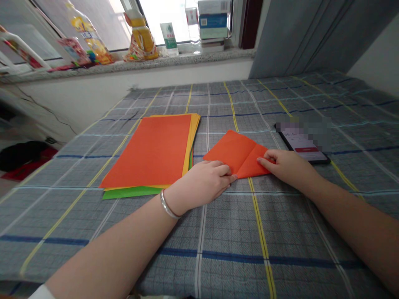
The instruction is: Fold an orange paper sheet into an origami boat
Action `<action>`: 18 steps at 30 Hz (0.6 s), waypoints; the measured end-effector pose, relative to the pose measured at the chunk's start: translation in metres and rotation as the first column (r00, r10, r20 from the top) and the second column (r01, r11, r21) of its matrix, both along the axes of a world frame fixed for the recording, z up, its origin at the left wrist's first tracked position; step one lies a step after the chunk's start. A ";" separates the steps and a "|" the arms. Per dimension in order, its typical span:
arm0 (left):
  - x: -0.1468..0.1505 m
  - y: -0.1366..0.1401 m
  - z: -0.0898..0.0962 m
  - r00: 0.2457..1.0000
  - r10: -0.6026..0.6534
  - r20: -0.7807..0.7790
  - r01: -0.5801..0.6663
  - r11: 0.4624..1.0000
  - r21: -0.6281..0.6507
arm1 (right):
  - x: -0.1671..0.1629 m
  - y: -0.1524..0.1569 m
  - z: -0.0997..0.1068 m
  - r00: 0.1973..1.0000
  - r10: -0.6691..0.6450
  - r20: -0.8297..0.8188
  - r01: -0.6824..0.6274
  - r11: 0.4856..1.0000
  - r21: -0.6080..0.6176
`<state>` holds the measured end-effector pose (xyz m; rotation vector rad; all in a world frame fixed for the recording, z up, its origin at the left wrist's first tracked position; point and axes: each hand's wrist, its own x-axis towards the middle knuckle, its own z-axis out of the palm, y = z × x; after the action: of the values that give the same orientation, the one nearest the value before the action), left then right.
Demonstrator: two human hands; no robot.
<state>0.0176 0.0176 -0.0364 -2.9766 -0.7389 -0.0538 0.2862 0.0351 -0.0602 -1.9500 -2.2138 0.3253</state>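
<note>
A folded piece of orange paper (235, 149) lies on the checked cloth, with a crease running across its right part. My left hand (207, 180), a silver bangle on its wrist, has its fingers together on the paper's near left edge, the fingertips at the bottom of the crease. The right corner of the paper is pinched between the thumb and bent fingers of my right hand (276, 162). To the left sits a stack of coloured sheets (152, 149), orange on top, with yellow and green edges showing beneath.
A phone (301, 143) with its screen lit lies beyond my right hand. The grey checked cloth (230, 232) covers the table. Along the windowsill (187, 59) at the back stand bottles, a tube (169, 37) and stacked boxes (213, 20). A grey curtain (299, 37) hangs at the right.
</note>
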 end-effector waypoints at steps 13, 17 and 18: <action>0.004 0.002 0.000 1.000 -0.010 -0.019 0.010 1.000 0.016 | -0.008 0.000 0.004 0.991 -0.038 0.126 0.042 0.999 -0.025; 0.001 0.001 0.002 1.000 -0.003 -0.007 0.003 1.000 -0.024 | -0.009 -0.001 0.006 0.988 -0.049 0.145 0.054 0.998 -0.029; 0.000 0.001 0.002 1.000 0.000 0.001 0.000 0.999 -0.039 | -0.010 -0.001 0.006 0.987 -0.054 0.149 0.059 0.998 -0.026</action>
<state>0.0178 0.0184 -0.0342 -3.0132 -0.7488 -0.0412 0.2763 0.0343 -0.0543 -2.1126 -2.2486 0.2142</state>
